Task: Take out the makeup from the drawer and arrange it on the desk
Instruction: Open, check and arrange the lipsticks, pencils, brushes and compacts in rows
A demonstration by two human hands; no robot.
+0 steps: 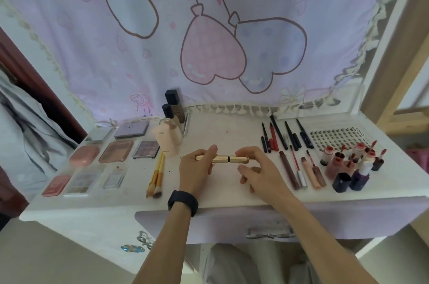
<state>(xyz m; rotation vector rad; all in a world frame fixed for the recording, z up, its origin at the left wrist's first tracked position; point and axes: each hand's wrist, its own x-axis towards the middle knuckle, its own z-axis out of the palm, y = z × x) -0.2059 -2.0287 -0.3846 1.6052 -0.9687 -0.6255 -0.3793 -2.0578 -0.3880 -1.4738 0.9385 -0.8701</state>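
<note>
A gold tube [222, 159] lies crosswise just above the middle of the white desk [222, 193]. My left hand [197, 169] grips its left end with curled fingers, and my right hand [255, 167] pinches its right end. Several palettes [116, 151] lie in rows at the left. Two brushes [156, 174] lie beside them. Foundation bottles [173, 109] and a pink bottle [166, 142] stand at the back. Pencils [282, 136], lip tubes [299, 172] and small bottles [348, 163] fill the right side. The drawer [220, 223] below the desk front looks closed.
A lash tray [336, 138] lies at the back right. A pink cartoon curtain [209, 40] hangs behind the desk. A wooden post [399, 40] rises at the right. Grey cloth [21, 121] hangs at the left.
</note>
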